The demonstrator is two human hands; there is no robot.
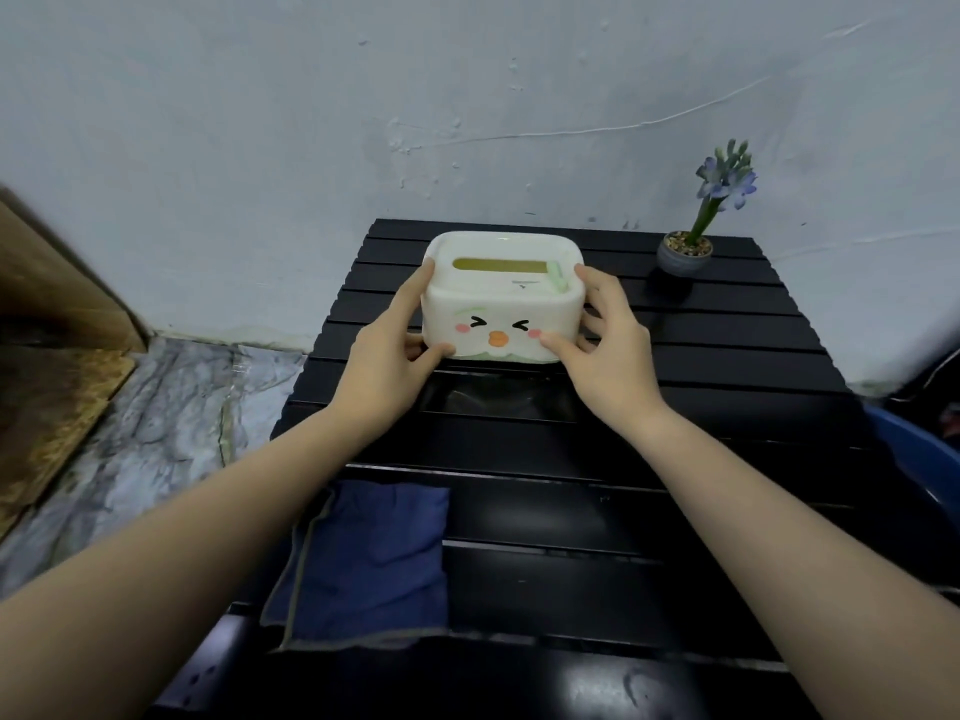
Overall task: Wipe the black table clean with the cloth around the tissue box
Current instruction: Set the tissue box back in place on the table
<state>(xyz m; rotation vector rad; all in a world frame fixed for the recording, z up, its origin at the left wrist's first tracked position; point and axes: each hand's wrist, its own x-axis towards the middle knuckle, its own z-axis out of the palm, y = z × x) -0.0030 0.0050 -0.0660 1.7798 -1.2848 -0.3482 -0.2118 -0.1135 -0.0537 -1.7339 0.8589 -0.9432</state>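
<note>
While the left hand [387, 350] and right hand [605, 350] grasp its ends, the white plastic tissue box [501, 296] sits between them. Folded blue cloth [371, 558] lies at 7 o'clock, untouched, on the black slatted table [675, 459].

Dim, soft light; wide-angle edge distortion, blurred.
</note>
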